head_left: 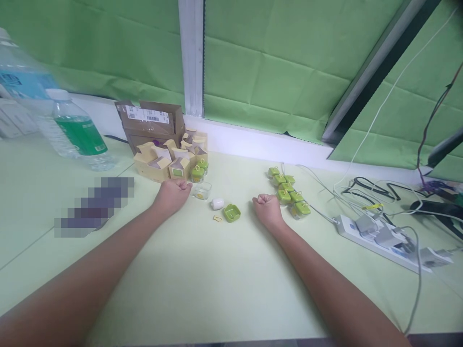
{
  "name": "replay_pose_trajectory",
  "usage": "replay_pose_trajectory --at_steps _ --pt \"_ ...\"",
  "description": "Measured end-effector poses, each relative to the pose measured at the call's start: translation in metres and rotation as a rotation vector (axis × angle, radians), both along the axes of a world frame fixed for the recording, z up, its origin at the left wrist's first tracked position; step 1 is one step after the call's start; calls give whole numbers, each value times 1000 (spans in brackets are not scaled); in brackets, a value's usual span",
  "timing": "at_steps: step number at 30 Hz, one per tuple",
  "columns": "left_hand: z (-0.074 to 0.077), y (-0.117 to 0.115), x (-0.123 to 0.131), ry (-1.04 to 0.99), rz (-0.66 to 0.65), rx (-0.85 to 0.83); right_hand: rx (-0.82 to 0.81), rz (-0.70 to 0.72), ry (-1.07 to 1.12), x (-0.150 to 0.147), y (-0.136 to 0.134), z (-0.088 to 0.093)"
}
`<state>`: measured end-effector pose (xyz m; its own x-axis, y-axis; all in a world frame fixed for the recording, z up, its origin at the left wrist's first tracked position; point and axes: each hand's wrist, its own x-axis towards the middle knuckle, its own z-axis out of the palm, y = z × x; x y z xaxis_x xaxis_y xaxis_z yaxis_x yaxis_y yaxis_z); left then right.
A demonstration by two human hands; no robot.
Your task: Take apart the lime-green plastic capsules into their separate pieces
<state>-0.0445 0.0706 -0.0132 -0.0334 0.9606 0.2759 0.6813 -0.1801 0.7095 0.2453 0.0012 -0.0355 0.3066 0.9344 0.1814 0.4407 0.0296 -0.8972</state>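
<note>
My left hand (172, 196) rests on the table as a fist, with nothing showing in its fingers. Just right of it sits a small clear plastic box (202, 191). My right hand (268, 210) is also a fist, beside several small clear boxes with green lids and loops (284, 196). Between the two hands lie a white rounded piece (217, 204), an upturned green lid (232, 212) and a small yellow loop (217, 219), none touched by either hand. Two more green-lidded boxes (197, 174) stand beyond my left hand.
Opened small cartons (154, 161) stand before a brown cardboard box (152, 123). Water bottles (81, 132) are at the left, near a pixelated dark object (94, 207). A power strip (383, 243) with chargers and tangled cables (376, 193) occupies the right. Green blinds (275, 67) hang behind.
</note>
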Motion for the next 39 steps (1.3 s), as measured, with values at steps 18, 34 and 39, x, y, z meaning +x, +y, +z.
replay_pose_trajectory --at_steps 18,34,39 --pt "2 6 -16 272 -281 311 117 -35 -139 11 4 -2" --pt "9 -5 -12 409 -372 131 2 -90 52 12 3 3" --pt "11 -10 -3 617 -377 6 -9 -45 -131 7 -4 9"
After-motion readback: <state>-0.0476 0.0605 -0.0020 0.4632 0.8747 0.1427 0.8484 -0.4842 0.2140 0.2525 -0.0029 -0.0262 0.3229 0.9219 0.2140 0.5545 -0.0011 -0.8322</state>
